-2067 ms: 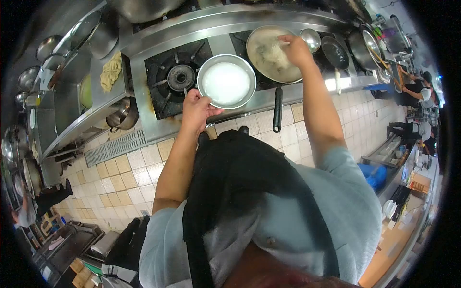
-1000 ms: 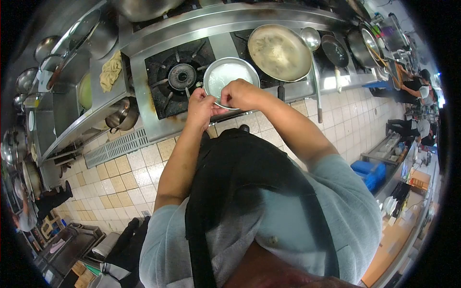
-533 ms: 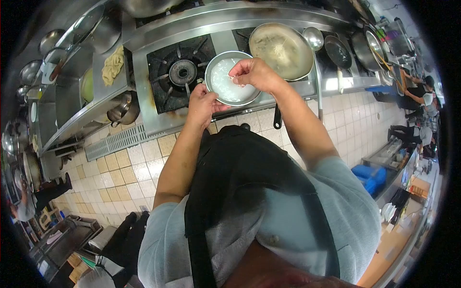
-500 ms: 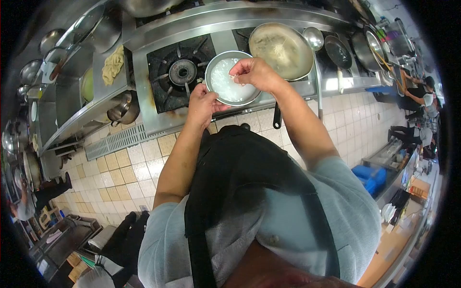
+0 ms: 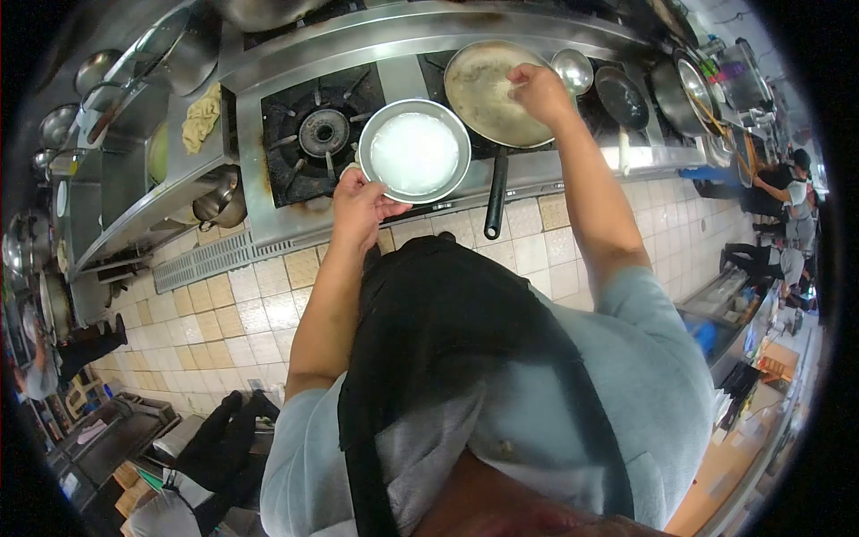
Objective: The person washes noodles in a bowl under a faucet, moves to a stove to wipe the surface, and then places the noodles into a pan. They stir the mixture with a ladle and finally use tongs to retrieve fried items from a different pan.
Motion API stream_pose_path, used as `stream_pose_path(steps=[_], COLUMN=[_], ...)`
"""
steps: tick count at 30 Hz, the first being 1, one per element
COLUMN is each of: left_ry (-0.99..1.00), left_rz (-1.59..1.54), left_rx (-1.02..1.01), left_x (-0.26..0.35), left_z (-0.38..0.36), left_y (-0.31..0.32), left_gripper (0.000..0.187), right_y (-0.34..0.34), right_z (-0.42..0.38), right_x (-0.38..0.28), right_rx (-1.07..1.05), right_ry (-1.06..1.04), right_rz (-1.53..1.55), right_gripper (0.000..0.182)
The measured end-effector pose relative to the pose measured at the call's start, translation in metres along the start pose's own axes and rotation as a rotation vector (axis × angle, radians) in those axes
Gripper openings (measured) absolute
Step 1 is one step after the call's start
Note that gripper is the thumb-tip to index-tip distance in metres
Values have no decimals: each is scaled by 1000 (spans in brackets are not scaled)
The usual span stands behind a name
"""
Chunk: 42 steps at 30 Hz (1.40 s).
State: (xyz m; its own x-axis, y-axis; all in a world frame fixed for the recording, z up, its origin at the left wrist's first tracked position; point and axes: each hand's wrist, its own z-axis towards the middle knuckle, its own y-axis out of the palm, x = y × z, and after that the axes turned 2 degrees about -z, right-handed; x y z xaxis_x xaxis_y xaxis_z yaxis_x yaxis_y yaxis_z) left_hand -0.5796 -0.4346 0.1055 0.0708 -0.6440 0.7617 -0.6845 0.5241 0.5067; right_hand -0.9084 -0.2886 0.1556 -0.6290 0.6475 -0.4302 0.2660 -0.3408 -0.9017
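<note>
A round metal bowl [image 5: 414, 150] with white powdery or liquid contents is tilted toward me at the stove's front edge. My left hand [image 5: 362, 208] grips its lower left rim, thumb and fingers pressed on it. Over the right part of a wide frying pan [image 5: 479, 98], my right hand [image 5: 540, 92] has its fingers pinched together; what they hold, if anything, is too small to make out. The pan sits on the stove, its black handle pointing toward me, with a pale patch on its surface near my fingertips.
Left of the bowl is a bare burner [image 5: 324, 132]. A ladle [image 5: 573, 72], a smaller black pan [image 5: 622, 97] and larger pans stand to the right. A yellowish cloth [image 5: 201, 118] lies on the left counter. Other people are at the far right, far left and lower left.
My right hand has moved from inside the bowl to above the frying pan, to the right. The ladle's long handle no longer shows beside my right arm. My left hand still holds the bowl.
</note>
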Motion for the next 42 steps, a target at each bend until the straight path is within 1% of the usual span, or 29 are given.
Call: stream_pose_path(steps=[3, 6, 9, 10, 11, 13, 14, 15, 17, 20, 23, 24, 27, 30, 33, 34, 35, 37, 38, 39, 41, 42], left_ry=[1, 11, 18, 15, 19, 34, 29, 16, 6, 2, -13, -28, -28, 12, 35, 48, 59, 114, 140, 164, 191, 212], left_rz=[27, -2, -17, -27, -39, -73, -84, -76, -67, -103, -139, -145, -113, -96, -37, -41, -44, -95, -105, -117, -204, -239], left_rx=[41, 86, 110, 113, 120, 103, 100, 107, 114, 113, 100, 96, 111, 158, 229, 256, 280, 348, 372, 398, 392, 406], left_x=[-7, -10, -15, -14, -12, -12, -14, -11, -1, 8, 34, 44, 79, 115, 148, 160, 171, 191, 200, 210, 234, 244], left_z=[-4, -9, -13, -16, -16, -12, -16, -18, -17, -17, -26, -32, -49, -67, -92, -101, -109, -120, -123, -125, -126, -123], left_y=[-6, -6, -9, -9, -10, -16, -20, -23, -26, -49, -81, -96, -146, -203, -264, -281, -297, -323, -338, -352, -380, -393], left_gripper=[10, 10, 11, 11, 11, 12, 12, 13, 14, 19, 21, 21, 19, 17, 15, 15, 15, 14, 14, 14, 13, 13], right_y=[-13, -37, -1, 6, 12, 9, 22, 25, 23, 50, 70, 72, 91, 120, 166, 182, 199, 225, 233, 246, 265, 272], right_z=[6, -6, 1, 2, 2, -14, -11, -18, -45, -66, -73, -76, -85, -99, -116, -118, -120, -117, -113, -107, -93, -84], right_x=[12, -13, 17, 20, 22, -14, -16, -38, -103, -164, -215, -232, -273, -312, -354, -369, -388, -427, -445, -463, -497, -515], right_rx=[91, 399, 347, 136, 153, 174, 190, 173, 149, -196, -260, -274, -150, -136, -273, -356, -320, -470, -451, -453, -376, -394], right_ry=[43, -1, 35, 106, 101, 84, -24, -79, -206, -366, -484, -459, -640, -718, -627, -610, -667, -637, -715, -719, -784, -794], right_rz=[126, 322, 272, 310, 345, 423, 573, 603, 659, 567, 403, 421, 321, 206, 213, 223, 227, 395, 465, 494, 498, 514], right_gripper=[24, 19, 17, 15, 14, 13, 13, 13, 15, 20, 20, 20, 19, 31, 42, 48, 45, 38, 30, 27, 24, 23])
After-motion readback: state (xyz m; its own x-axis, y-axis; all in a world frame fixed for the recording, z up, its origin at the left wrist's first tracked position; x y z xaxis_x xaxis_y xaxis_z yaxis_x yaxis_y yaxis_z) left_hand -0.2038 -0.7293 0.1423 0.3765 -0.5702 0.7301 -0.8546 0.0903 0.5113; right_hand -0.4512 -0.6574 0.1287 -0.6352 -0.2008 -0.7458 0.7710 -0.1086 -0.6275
